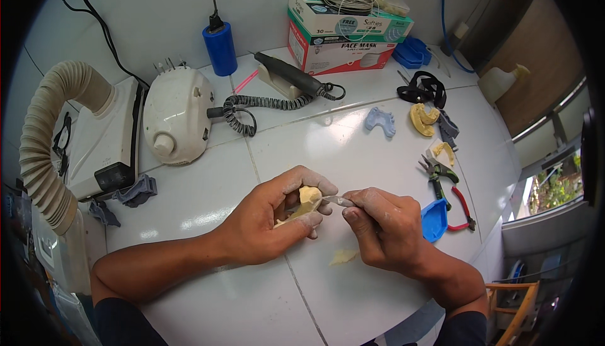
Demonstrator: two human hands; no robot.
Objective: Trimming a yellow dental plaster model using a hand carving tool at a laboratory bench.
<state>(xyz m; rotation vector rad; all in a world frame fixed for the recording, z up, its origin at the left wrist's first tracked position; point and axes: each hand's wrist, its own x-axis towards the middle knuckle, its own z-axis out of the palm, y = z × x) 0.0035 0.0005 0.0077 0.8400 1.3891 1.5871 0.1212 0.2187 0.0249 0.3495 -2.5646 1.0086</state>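
Observation:
My left hand (255, 223) is wrapped round a small pale-yellow plaster dental cast (309, 195); the fingers and palm hide much of it. Coming in from the right, my right hand (389, 225) pinches a small metal carving knife (336, 201). Its blade reaches the cast between my left thumb and fingers; exact contact is hard to tell. White dust coats the fingers of both hands. Beneath my right hand, a patch of pale-yellow shavings (344, 256) lies on the white tiled table (246, 295).
At the left stand a ribbed hose (41, 132) and a white motor unit (178, 116). A black handpiece (288, 74) rests behind, near stacked mask boxes (343, 56). Rightward lie a blue impression (380, 121), a yellow cast (423, 119), pliers (439, 173) and a blue tray (433, 221).

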